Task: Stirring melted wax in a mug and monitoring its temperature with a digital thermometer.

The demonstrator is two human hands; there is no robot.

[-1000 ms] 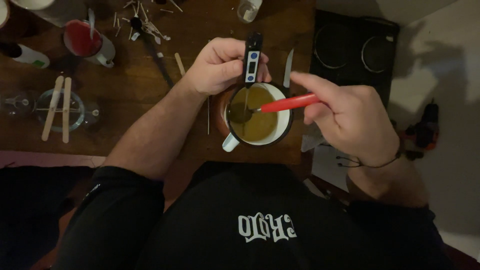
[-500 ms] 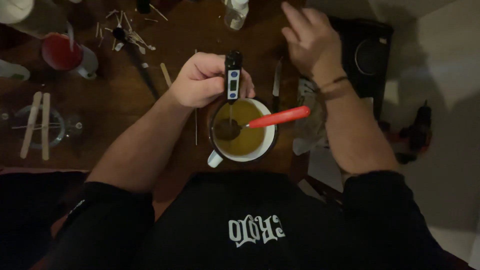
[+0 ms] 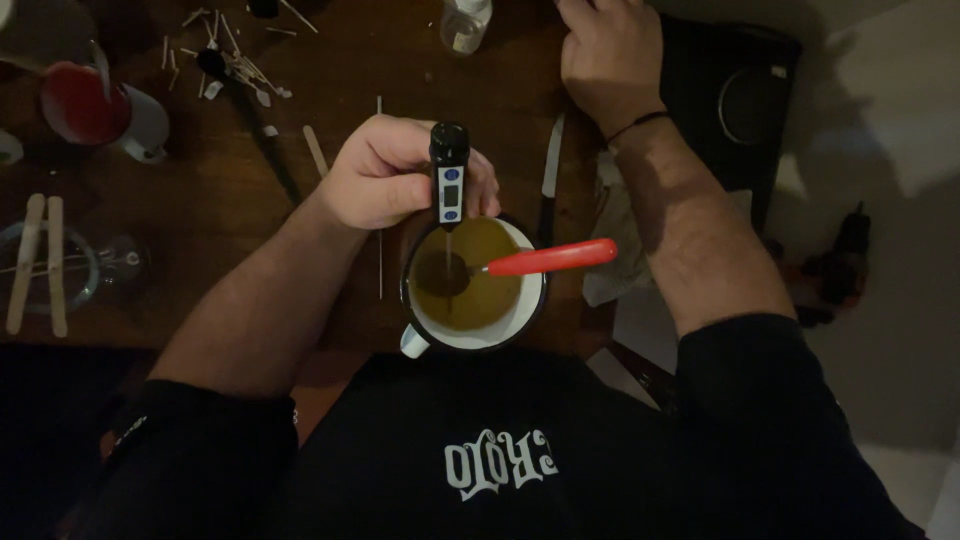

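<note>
My left hand (image 3: 385,180) is shut on a black digital probe thermometer (image 3: 449,175), whose thin metal probe dips into yellow-brown liquid in a white enamel mug (image 3: 412,340) with a dark rim. A spoon with a red handle (image 3: 550,257) rests in the mug, bowl in the liquid and handle sticking out right; no hand touches it. My right hand (image 3: 605,55) is stretched to the back of the dark wooden table (image 3: 200,200), beside a black hotplate (image 3: 740,100). Its fingertips are cut off by the frame's top edge.
A knife (image 3: 550,165) lies right of the mug, crumpled paper (image 3: 612,250) beyond it. At left stand a red-filled cup (image 3: 85,105) and a glass jar with wooden sticks (image 3: 45,265). Scattered wicks (image 3: 235,65), a small clear bottle (image 3: 465,22) and a wooden stick (image 3: 316,150) lie further back.
My right hand let go of the red spoon, which now rests in the mug, and moved up to the table's back by the hotplate. My left hand kept the thermometer in the liquid.
</note>
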